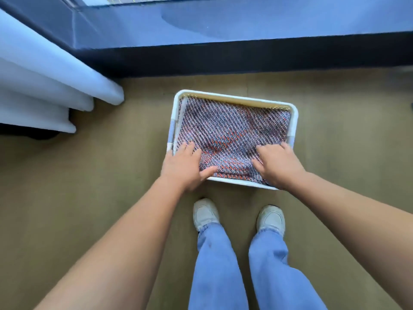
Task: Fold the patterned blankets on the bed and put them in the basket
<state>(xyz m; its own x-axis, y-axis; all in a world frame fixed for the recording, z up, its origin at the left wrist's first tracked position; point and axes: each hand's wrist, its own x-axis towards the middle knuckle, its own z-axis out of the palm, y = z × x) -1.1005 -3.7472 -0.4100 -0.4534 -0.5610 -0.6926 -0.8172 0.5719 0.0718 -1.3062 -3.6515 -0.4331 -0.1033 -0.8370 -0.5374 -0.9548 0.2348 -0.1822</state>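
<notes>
I am at the putting-away step: the folded patterned blanket (232, 133) lies inside the white basket (294, 121) on the tan floor (89, 198), filling it nearly wall to wall. My left hand (183, 167) lies flat on the blanket's near left corner, fingers straight, gripping nothing. My right hand (278, 166) presses the near right corner with spread fingers, likewise holding nothing. Next, I judge, comes tucking the near edge below the rim, then lifting both hands clear. The bed is out of view, so I cannot tell whether more blankets wait.

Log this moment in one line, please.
blanket: in basket | left hand: flat on blanket | right hand: on blanket, grip unclear
</notes>
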